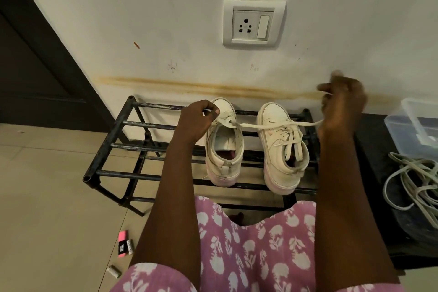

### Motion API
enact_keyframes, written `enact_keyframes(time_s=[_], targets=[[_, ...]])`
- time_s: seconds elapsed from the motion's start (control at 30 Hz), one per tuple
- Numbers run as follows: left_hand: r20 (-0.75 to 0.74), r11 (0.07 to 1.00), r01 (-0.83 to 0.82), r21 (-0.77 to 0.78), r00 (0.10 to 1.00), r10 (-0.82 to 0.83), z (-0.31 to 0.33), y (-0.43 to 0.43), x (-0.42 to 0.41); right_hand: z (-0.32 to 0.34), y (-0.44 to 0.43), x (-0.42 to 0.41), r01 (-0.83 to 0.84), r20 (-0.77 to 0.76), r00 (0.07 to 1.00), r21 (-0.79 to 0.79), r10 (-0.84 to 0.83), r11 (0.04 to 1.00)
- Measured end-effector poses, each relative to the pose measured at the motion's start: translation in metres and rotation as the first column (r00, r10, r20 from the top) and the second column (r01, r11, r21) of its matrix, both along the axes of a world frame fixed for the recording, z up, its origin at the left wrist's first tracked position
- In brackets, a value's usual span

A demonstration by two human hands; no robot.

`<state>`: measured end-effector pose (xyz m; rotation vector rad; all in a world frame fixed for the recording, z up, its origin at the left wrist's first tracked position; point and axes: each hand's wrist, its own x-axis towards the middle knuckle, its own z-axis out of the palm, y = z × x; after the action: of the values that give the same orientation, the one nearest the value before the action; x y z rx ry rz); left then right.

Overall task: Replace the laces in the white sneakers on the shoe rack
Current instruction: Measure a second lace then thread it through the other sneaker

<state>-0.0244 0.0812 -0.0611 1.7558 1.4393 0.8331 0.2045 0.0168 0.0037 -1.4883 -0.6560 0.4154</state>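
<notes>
Two white sneakers stand side by side on the top bars of a black metal shoe rack [123, 123], toes to the wall. The left sneaker [224, 149] has one lace [251, 125] running from its eyelets out to the right. My left hand [198, 118] pinches that lace at the left sneaker's eyelets. My right hand [341, 104], raised to the right above the rack, grips the lace's far end, so the lace stretches taut across the right sneaker [282, 147]. The right sneaker is laced, with its lace ends tucked inside.
A heap of loose pale laces [412, 182] lies on a dark surface at the right, beside a clear plastic box [417, 123]. A pink eraser [122, 243] and small thread spools [113, 271] lie on the tiled floor. A wall socket [253, 22] sits above the rack.
</notes>
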Motion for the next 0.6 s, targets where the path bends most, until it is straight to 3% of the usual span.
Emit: enact_keyframes(time_s=[0.07, 0.1, 0.2, 0.3, 0.6], targets=[[0.033, 1.000, 0.005, 0.002, 0.999, -0.005, 0.002, -0.001, 0.003, 0.002, 0.004, -0.019, -0.229, 0.150, 0.952, -0.222, 0.265, 0.948], [0.048, 1.000, 0.006, 0.004, 0.999, -0.007, 0.003, -0.002, 0.005, -0.005, 0.009, -0.028, -0.331, 0.229, 0.872, -0.373, 0.432, 0.867], [0.079, 1.000, 0.001, 0.008, 0.997, -0.001, 0.005, -0.002, 0.006, -0.023, 0.020, -0.057, -0.374, 0.336, 0.646, -0.643, 0.685, 0.668], [0.119, 1.000, -0.012, 0.013, 0.993, 0.011, 0.006, -0.001, 0.005, -0.031, 0.021, -0.069, -0.340, 0.339, 0.586, -0.721, 0.736, 0.604], [0.205, 0.999, -0.047, -0.013, 0.978, 0.049, 0.004, 0.000, -0.002, -0.016, 0.017, -0.048, -0.205, 0.385, 0.623, -0.759, 0.681, 0.618]])
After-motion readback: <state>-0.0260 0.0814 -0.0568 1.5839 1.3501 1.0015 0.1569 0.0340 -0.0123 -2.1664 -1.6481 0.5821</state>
